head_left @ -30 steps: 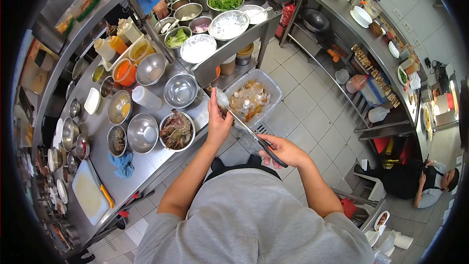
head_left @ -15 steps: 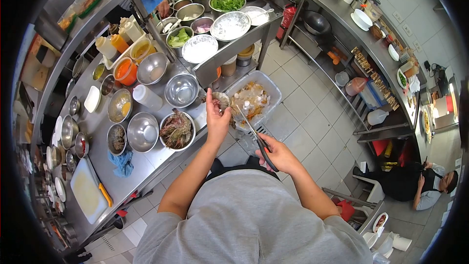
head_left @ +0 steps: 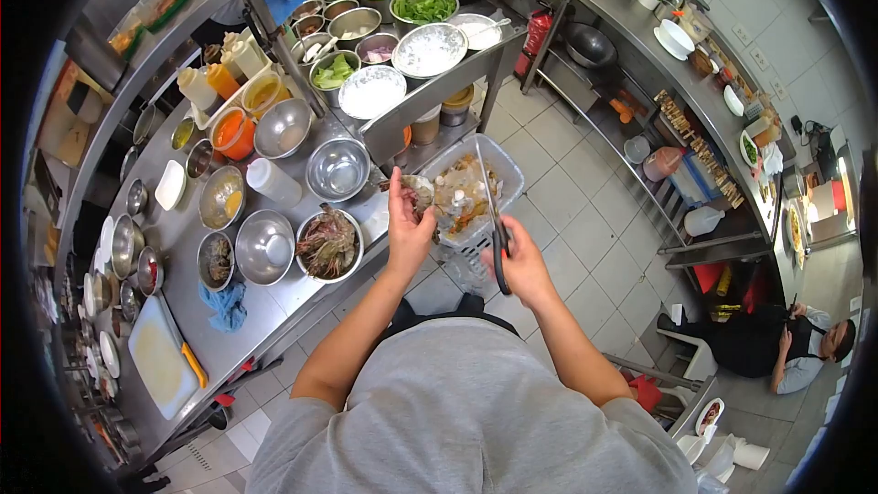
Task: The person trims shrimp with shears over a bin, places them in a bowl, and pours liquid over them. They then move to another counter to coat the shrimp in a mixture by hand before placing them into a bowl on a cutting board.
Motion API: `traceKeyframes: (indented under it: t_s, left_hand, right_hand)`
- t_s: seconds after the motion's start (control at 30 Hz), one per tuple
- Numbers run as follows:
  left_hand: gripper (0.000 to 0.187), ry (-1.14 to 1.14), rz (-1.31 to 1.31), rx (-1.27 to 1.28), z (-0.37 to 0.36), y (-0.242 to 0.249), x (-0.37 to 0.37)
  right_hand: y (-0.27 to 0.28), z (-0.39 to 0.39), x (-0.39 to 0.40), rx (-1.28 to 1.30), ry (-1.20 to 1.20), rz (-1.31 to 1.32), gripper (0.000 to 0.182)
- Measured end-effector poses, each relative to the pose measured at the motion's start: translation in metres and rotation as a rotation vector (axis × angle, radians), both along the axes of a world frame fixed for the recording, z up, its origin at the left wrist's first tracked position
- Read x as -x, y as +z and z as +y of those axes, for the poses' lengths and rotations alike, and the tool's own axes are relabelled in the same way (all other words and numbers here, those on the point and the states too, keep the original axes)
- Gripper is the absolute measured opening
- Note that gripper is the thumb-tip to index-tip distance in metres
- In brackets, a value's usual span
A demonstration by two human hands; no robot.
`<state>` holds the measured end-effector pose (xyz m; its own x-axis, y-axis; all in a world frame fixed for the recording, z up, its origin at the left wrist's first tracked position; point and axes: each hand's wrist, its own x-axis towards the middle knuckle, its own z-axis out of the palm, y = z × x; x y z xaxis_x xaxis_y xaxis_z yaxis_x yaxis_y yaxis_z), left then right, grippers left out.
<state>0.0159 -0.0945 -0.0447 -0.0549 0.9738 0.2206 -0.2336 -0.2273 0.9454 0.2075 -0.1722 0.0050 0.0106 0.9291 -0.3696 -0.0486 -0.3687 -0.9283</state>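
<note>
Over the gap between the counter and a clear plastic tub, my left hand (head_left: 410,230) is closed on a greyish prawn (head_left: 419,190). My right hand (head_left: 521,267) grips black-handled scissors (head_left: 500,242), their blades pointing away from me above the tub and apart from the prawn. Shell scraps and whitish bits lie in the tub (head_left: 519,185). On the counter edge, left of my left hand, stands a bowl of whole prawns (head_left: 327,247). A smaller metal bowl (head_left: 218,261) farther left also holds something prawn-like and dark.
The steel counter (head_left: 274,311) carries metal bowls, a white squeeze bottle (head_left: 274,181), a blue cloth (head_left: 226,306) and a cutting board (head_left: 165,355) with a yellow-handled knife (head_left: 195,364). A raised shelf holds bowls of vegetables. Another person (head_left: 777,338) is at the far right.
The scissors have swung right, away from the prawn, and now point nearly straight ahead. My right hand has risen slightly. My left hand stays nearly in place with the prawn.
</note>
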Motion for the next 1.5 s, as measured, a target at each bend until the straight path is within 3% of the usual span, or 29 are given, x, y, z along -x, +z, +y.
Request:
traceKeyframes:
  t_s: [0.2,0.57,0.67,0.73,0.97,1.03,1.1,1.17,1.3,1.33,1.37,1.5]
  left_hand:
    - [0.091,-0.076,0.023,-0.018,-0.012,0.007,-0.017]
    - [0.09,-0.014,0.338,-0.063,-0.019,-0.008,0.0]
    - [0.09,0.011,0.299,0.01,-0.018,-0.012,0.002]
    - [0.092,-0.004,0.025,0.057,-0.016,-0.011,0.002]
    - [0.095,0.009,-0.217,0.181,-0.02,-0.021,0.026]
    - [0.094,-0.028,-0.316,0.238,-0.023,-0.021,0.037]
    - [0.09,0.021,-0.337,0.266,-0.027,-0.015,0.047]
    - [0.087,0.062,-0.311,0.312,-0.032,-0.011,0.058]
    - [0.079,0.174,-0.205,0.381,-0.036,-0.012,0.082]
    - [0.066,0.203,-0.193,0.394,-0.038,-0.008,0.089]
    - [0.066,0.217,-0.193,0.387,-0.038,-0.008,0.099]
    - [0.047,0.426,-0.144,0.439,-0.037,-0.004,0.142]
  right_hand:
    - [-0.006,0.063,0.024,-0.133,-0.138,0.107,0.072]
    - [-0.011,0.082,0.05,-0.172,-0.075,0.074,0.07]
    - [-0.006,0.083,0.051,-0.156,-0.058,0.101,0.068]
    - [-0.006,0.084,0.05,-0.112,-0.039,0.134,0.068]
    - [-0.021,0.097,0.035,-0.155,0.039,0.186,0.072]
    - [-0.023,0.103,0.026,-0.162,-0.051,0.087,0.07]
    - [-0.04,0.116,0.014,-0.189,-0.091,-0.064,0.07]
    - [-0.097,0.138,-0.014,-0.196,-0.074,-0.283,0.062]
    - [-0.135,0.148,-0.037,0.063,0.045,-0.29,0.053]
    - [-0.156,0.148,-0.045,0.138,0.087,-0.327,0.048]
    - [-0.167,0.145,-0.048,0.209,0.129,-0.368,0.043]
    - [-0.163,0.111,-0.042,0.306,0.091,-0.227,0.037]
